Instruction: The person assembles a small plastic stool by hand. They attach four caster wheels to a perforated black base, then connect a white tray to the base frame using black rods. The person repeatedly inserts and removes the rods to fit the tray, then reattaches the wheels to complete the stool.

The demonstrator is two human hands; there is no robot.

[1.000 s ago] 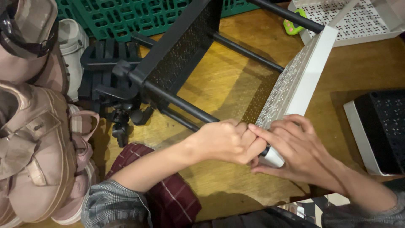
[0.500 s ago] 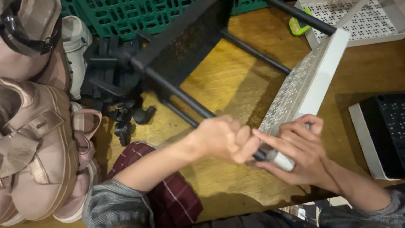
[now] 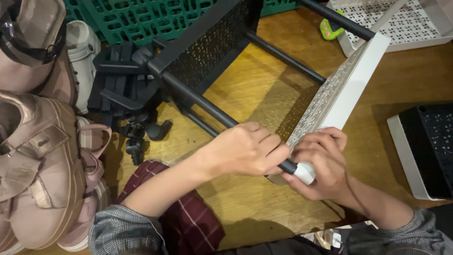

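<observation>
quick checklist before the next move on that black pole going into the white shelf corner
1. Left hand gripping the black pole: ok, fingers wrapped round its lower end.
2. Right hand holding the corner of the white perforated shelf: ok, fingers cup the corner.
3. Pole end meets the white corner socket: ok, they touch; how deep it sits, cannot tell.
4. Far end of this pole joined to the black perforated shelf: ok, it meets the shelf's corner.
5. Floor space beside the frame: not ok, loose black parts lie close to the left.
6. Pole straight with the socket: cannot tell, the hands cover the joint.
</observation>
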